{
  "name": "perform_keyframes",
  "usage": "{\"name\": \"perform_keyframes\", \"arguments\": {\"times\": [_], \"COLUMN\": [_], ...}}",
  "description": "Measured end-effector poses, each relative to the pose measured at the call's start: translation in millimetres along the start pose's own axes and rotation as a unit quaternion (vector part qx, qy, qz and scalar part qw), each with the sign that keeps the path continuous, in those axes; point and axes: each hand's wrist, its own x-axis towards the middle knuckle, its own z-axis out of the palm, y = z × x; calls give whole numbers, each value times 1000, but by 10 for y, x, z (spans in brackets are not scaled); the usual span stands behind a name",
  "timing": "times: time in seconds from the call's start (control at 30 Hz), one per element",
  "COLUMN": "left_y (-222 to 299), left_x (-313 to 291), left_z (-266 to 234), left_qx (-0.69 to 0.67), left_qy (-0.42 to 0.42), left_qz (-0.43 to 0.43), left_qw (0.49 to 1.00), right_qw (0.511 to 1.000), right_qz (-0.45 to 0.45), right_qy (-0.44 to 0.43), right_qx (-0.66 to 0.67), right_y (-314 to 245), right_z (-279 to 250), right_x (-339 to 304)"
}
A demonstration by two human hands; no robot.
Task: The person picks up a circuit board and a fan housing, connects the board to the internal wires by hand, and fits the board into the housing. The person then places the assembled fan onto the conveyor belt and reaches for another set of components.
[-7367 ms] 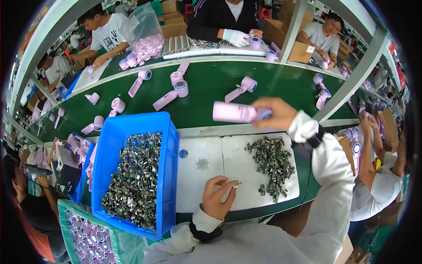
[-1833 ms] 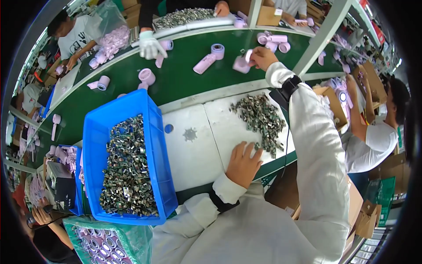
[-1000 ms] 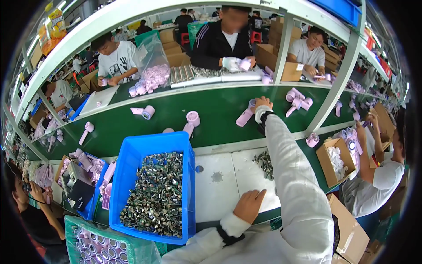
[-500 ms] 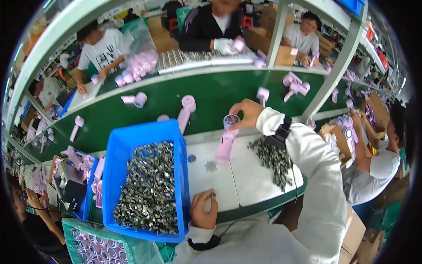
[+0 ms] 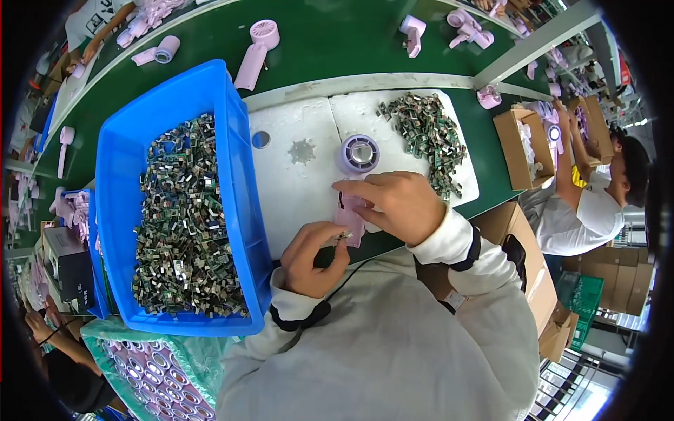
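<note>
Grip, left hand [image 5: 309, 261]: pinching small circuit board [image 5: 343, 236] | grip, right hand [image 5: 408, 207]: pinching pink fan [image 5: 351, 226] by its handle | fan head over white pad [image 5: 281, 193] | blue bin [image 5: 242, 210] leftward

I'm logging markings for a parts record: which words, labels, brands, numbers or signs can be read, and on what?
None can be read.
Dark box at left: pale marks, too small to read.
White shirt at upper left: dark print, no words distinguishable.
Pink fan in the right hand: no legible lettering.
</note>
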Motion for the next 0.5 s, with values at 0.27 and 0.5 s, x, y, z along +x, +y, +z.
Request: {"name": "perform_keyframes", "arguments": {"times": [0.27,0.5], "left_y": [-16,-110], "left_x": [-40,-100], "left_z": [28,0], "left_qx": [-22,-46], "left_qy": [-26,13], "left_qz": [13,-39], "left_qw": [999,998], "right_qw": [994,974], "right_qz": [-69,-6], "right_qy": [6,81], "right_qx": [87,214], "right_y": [164,55], "right_z": [239,421], "right_x": [11,-6]}}
